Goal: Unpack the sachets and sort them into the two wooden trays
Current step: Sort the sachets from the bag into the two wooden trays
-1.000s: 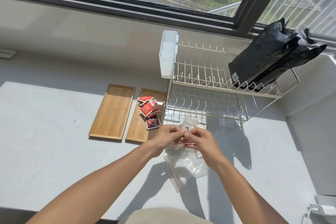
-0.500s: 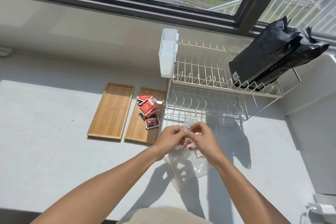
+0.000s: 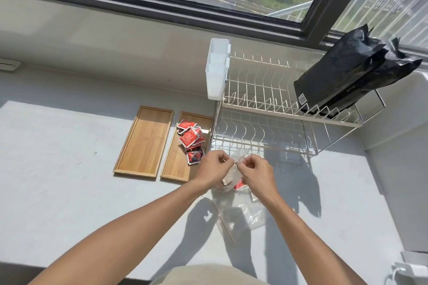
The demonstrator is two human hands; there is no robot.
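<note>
Two wooden trays lie side by side on the grey counter. The left tray [image 3: 143, 143] holds nothing. On the right tray [image 3: 176, 169] sits a pile of several red sachets [image 3: 191, 140]. My left hand [image 3: 214, 166] and my right hand [image 3: 256, 172] pinch the top edge of a clear plastic bag [image 3: 232, 173], one on each side, held just above the counter. Brown and red sachets show through the bag's lower part. A second clear bag [image 3: 240, 213] lies flat on the counter under my hands.
A white two-tier wire dish rack [image 3: 278, 111] stands right behind my hands, with a white plastic holder [image 3: 216, 69] on its left end and black bags [image 3: 347, 71] on its top tier. A window runs along the back. A white charger [image 3: 407, 271] lies at bottom right.
My hands have drawn slightly apart along the bag's top edge, and the bag now hangs lower between them. Trays and sachet pile are unchanged.
</note>
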